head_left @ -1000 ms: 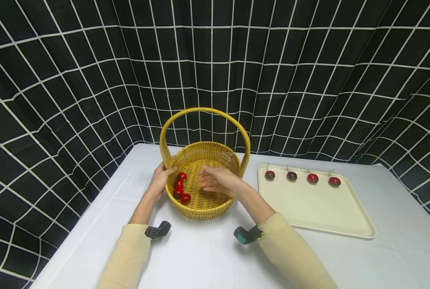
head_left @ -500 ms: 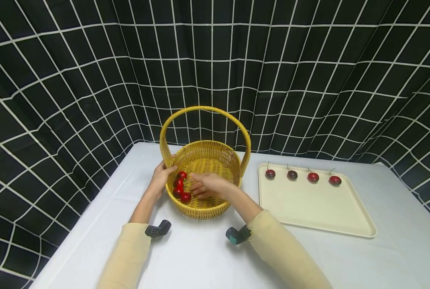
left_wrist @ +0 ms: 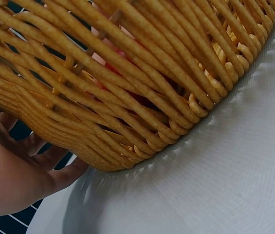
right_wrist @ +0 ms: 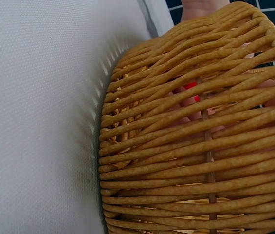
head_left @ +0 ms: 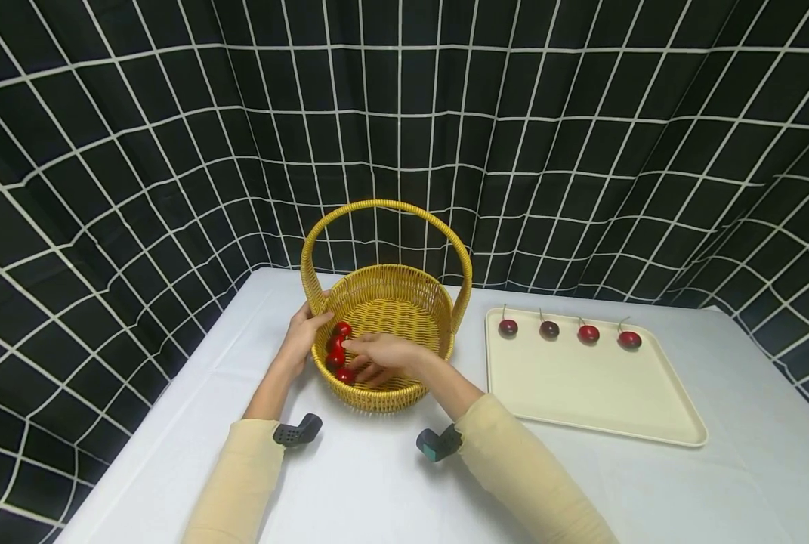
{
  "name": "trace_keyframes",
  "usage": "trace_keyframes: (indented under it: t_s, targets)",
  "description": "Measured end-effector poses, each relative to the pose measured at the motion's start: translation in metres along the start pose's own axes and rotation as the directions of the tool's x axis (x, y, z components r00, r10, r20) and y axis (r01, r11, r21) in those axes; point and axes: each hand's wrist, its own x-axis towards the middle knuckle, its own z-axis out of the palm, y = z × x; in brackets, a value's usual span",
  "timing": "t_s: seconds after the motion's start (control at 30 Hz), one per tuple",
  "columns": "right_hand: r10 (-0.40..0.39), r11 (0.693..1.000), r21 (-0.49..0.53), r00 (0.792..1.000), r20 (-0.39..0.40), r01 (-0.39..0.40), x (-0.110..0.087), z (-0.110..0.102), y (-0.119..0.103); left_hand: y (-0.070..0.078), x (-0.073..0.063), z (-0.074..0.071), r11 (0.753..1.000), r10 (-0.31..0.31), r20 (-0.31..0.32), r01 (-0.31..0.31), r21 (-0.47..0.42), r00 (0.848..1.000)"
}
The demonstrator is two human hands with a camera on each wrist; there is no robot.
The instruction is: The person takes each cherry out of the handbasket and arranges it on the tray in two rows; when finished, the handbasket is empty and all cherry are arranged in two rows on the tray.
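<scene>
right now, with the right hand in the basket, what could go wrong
The cherries in the basket sit close together by the right hand, so reaching for one might roll another away. The left hand grips one side; pulling there could tip the basket.

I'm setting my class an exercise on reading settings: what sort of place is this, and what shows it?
Probably a staged recording corner: a black curtain with a white grid hangs behind and beside a white-clothed table, and a black camera is worn at each wrist.
</scene>
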Motion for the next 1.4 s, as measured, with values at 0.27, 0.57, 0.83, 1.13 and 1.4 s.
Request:
trace_keyframes:
  t_s: [0.27, 0.57, 0.83, 1.13, 1.4]
  targets:
    - [-0.006, 0.999, -0.035, 0.999, 0.043, 0.007, -0.002, 0.003, 0.0, 0.0, 0.0, 0.0, 1.0, 0.009, -0.009, -0.009, -0.001, 1.0]
    - [-0.02, 0.996, -0.084, 0.997, 0.075, 0.026, -0.004, 0.004, 0.0, -0.001, 0.001, 0.0, 1.0, 0.025, -0.003, -0.025, 0.007, 1.0]
    - [-0.041, 0.997, -0.065, 0.992, 0.121, 0.049, -0.006, 0.004, 0.002, 0.001, 0.0, 0.001, 1.0, 0.015, -0.01, -0.015, 0.016, 1.0]
    - [-0.031, 0.999, -0.024, 0.991, 0.128, 0.035, -0.008, 0.001, 0.004, 0.0, -0.001, 0.001, 1.0, 0.009, -0.004, -0.009, 0.011, 1.0]
    - [-0.024, 0.997, -0.068, 0.991, 0.128, 0.033, -0.012, -0.005, 0.004, 0.0, 0.0, 0.0, 1.0, 0.021, -0.009, -0.021, 0.014, 1.0]
